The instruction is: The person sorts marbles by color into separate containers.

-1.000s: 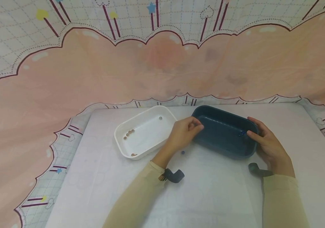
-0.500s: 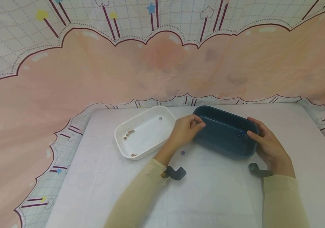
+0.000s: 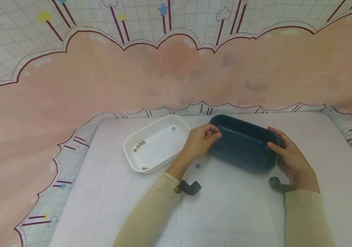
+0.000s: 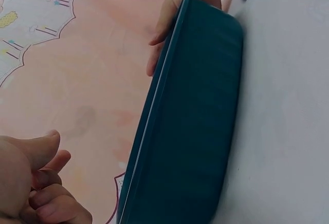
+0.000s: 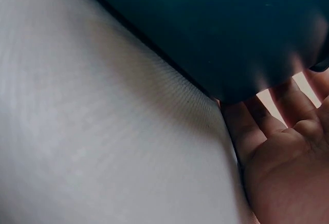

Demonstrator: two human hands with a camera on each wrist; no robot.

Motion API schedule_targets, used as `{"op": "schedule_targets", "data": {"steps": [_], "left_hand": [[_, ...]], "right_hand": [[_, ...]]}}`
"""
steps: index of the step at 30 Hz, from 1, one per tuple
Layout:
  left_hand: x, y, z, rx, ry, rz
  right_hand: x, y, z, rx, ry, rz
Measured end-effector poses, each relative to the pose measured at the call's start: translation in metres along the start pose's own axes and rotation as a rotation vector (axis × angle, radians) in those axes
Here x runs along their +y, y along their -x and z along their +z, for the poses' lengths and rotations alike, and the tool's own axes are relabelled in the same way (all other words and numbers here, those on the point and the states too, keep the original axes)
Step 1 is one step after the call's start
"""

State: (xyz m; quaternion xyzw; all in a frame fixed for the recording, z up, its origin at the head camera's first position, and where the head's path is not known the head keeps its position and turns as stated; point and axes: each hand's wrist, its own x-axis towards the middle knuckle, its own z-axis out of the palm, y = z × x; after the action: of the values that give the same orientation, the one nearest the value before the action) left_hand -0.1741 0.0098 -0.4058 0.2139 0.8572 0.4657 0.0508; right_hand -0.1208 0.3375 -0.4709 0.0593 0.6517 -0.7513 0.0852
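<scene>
My left hand [image 3: 201, 140] hovers by the left end of the dark blue tray [image 3: 240, 159], fingers curled and thumb close to the index finger. In the left wrist view, that hand [image 4: 38, 175] is apart from the tray's outer wall [image 4: 190, 106], and nothing shows between its fingertips. My right hand [image 3: 291, 157] grips the tray's right end, thumb over the rim and fingers around the outside. The right wrist view has these fingers [image 5: 295, 103] against the tray wall [image 5: 221, 34]. Several small blue beads [image 3: 261, 145] lie inside, near the right thumb.
A white tray [image 3: 160, 164] stands at left, holding several small brown beads [image 3: 140, 144] and a grey one [image 3: 173, 128]. One blue bead [image 3: 198, 165] lies on the white table [image 3: 225, 212] between the trays. A patterned cloth [image 3: 132, 79] hangs behind.
My left hand has shifted slightly right and up along the dark tray's left end, then stayed nearly still. The right hand keeps its grip on the tray; the beads have not visibly moved.
</scene>
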Motion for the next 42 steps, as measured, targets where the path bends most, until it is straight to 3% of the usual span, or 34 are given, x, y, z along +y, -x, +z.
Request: {"op": "schedule_targets", "data": {"steps": [24,42], "left_hand": [[-0.008,0.016,-0.006,-0.015,0.001,-0.071],[-0.037,0.045,-0.006,-0.034,-0.05,-0.083]], "right_hand": [[0.001,0.001,-0.001,-0.012,-0.02,0.001],[0.0,0.0,0.001,-0.008,-0.003,0.032]]}}
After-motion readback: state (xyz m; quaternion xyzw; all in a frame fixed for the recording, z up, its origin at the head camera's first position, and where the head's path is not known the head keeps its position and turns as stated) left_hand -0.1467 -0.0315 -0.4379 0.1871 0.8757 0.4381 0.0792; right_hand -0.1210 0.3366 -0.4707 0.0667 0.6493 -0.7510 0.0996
